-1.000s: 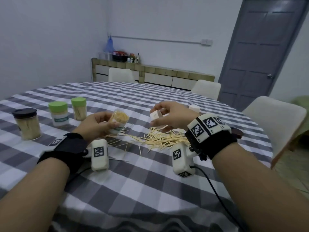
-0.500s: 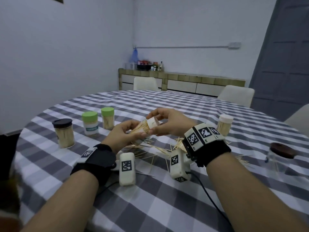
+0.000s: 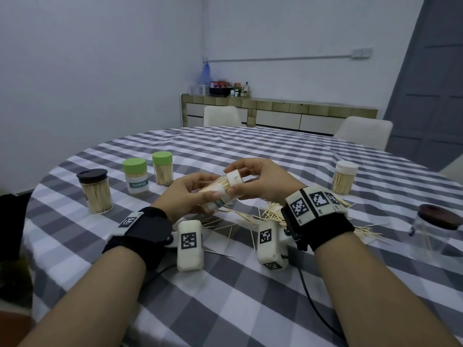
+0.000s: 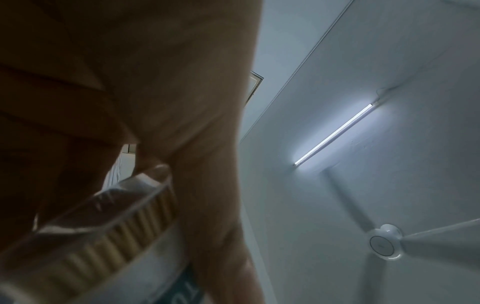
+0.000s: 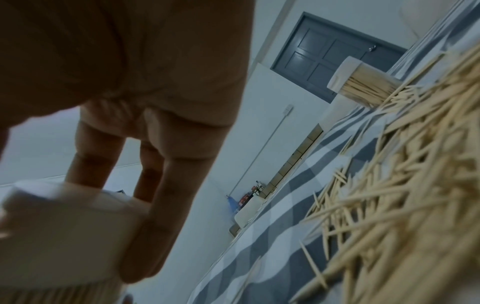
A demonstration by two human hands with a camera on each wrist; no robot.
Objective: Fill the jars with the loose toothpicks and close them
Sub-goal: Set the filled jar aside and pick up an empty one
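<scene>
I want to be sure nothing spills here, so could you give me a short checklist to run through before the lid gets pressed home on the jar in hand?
1. Left hand grips the tilted jar: ok.
2. Right hand holds the white lid at the jar's mouth: ok.
3. Lid fully seated: cannot tell.
4. Toothpicks clear of the rim: cannot tell, the mouth is hidden.
5. Loose toothpicks all off the table: not ok, a pile remains.
6. Jar with the dark lid filled: not ok, it looks nearly empty.
</scene>
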